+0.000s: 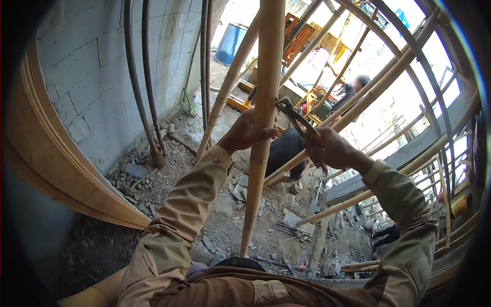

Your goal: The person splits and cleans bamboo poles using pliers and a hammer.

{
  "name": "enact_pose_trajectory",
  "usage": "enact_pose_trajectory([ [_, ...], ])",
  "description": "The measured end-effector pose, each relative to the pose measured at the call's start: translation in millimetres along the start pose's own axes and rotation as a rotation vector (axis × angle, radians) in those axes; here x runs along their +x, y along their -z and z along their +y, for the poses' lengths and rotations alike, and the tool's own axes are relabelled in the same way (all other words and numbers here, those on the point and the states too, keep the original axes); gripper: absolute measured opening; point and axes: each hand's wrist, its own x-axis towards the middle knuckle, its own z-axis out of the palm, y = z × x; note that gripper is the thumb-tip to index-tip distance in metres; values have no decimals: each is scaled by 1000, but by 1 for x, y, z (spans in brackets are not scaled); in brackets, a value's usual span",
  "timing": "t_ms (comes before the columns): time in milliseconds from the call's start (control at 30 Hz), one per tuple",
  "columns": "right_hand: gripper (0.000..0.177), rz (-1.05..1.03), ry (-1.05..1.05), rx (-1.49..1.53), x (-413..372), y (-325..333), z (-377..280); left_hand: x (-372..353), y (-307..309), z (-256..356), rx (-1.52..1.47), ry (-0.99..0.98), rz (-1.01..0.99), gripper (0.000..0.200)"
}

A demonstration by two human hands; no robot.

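Observation:
An upright bamboo pole (263, 97) runs down the middle of the head view. Around it, at chest height, my left hand (248, 132) is closed, with the thumb across the front. To the right of the pole, my right hand (327, 148) is closed on the handles of a dark metal hand tool (296, 115) like pliers or cutters. The tool's jaws point up and left, close beside the pole. Whether they touch anything there is too small to tell.
A block wall (102, 66) with dark vertical bars stands at the left, curved plywood sheets (71, 153) in front. Slanted bamboo poles cross at the right. A crouching person (286, 153) is just beyond the pole. Rubble covers the ground. A blue drum (231, 45) stands farther back.

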Motion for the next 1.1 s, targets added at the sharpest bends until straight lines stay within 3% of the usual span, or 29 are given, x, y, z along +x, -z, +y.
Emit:
enact_pose_trajectory([
  [67,7,10,229,-31,7,-46,30,-1,0,3,49,-47,10,33],
  [133,7,50,175,265,14,-80,48,2,1,1,90,-76,28,32],
  [200,7,154,263,285,15,-93,60,0,2,-1,127,-69,28,31],
  [300,5,354,306,607,-8,-107,77,2,3,-5,9,22,-51,29],
  [367,6,442,232,693,-35,-131,78,3,-1,-3,39,20,-34,30],
  [433,8,545,136,806,-62,-170,83,3,-8,-3,4,61,19,43],
  [500,10,660,74,849,-88,-218,81,-2,2,-15,397,43,140,77],
  [533,13,688,-17,832,-104,-239,81,-1,-24,-4,387,-256,343,91],
  [567,13,785,-33,694,-120,-264,86,-25,-38,12,527,-229,542,96],
  [600,12,873,-53,548,-133,-283,92,-53,-59,38,686,-206,680,73],
  [633,12,947,-105,556,-151,-294,96,-82,-73,35,560,-228,781,65],
  [667,14,920,-186,478,-170,-307,98,-112,-88,29,562,-231,725,53],
  [800,18,884,-401,382,-220,-360,88,-219,-196,-2,-40,501,73,57],
  [867,21,883,-511,320,-240,-376,75,-252,-231,-8,-353,888,96,60],
  [967,20,752,-674,204,-258,-407,53,-287,-255,-18,-532,916,0,56],
  [1100,21,823,-785,262,-277,-453,32,-319,-272,-4,-655,1030,-82,56],
])
